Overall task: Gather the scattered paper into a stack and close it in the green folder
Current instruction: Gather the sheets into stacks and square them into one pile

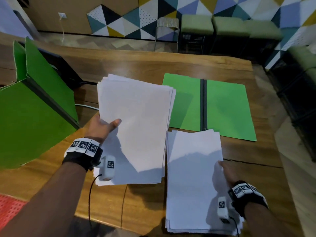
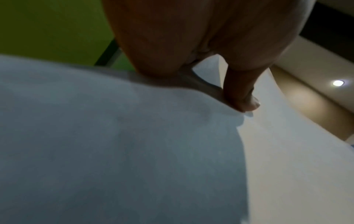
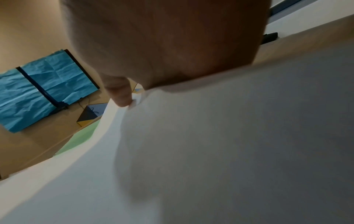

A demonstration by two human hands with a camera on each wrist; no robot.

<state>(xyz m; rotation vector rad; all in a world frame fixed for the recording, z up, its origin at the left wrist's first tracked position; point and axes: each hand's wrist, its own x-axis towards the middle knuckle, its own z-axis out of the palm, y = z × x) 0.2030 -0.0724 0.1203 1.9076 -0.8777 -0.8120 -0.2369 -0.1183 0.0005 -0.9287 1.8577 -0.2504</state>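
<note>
Paper now in two bundles, not yet one: my left hand (image 1: 102,127) pinches the left bundle (image 1: 136,120), thumb on top, fingers hidden under; my right hand (image 1: 227,171) grips the right bundle (image 1: 191,177) at its edge, finger pose unclear. Green folder (image 1: 227,106) lies open on the table (image 1: 145,65) just beyond — empty, so merging, loading and closing remain. Green boards (image 1: 34,106) stand at left, well clear of the path.
</note>
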